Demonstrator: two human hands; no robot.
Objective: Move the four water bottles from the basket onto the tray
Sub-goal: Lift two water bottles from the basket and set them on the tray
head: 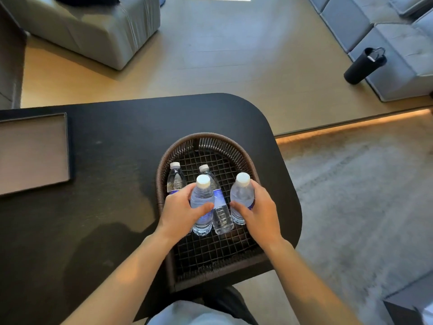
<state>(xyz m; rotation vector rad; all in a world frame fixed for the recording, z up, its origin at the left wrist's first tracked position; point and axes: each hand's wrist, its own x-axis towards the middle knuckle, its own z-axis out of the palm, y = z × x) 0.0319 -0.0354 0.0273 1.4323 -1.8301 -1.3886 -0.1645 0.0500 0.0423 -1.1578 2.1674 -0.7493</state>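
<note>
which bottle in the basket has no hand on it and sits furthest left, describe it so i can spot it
On the dark table sits a brown wicker basket holding four clear water bottles. Look to its far left corner, just beyond the left hand: the far-left bottle stands there with a white cap. Unlike the two gripped bottles, no hand holds it, and it stands by the basket's left wall.

No text could be read anywhere. The water bottles [202, 202] in the basket [206, 137] carried blue labels, but their print was too small and blurred to make out; the black flask [364, 66] at far right showed no legible marking.
</note>
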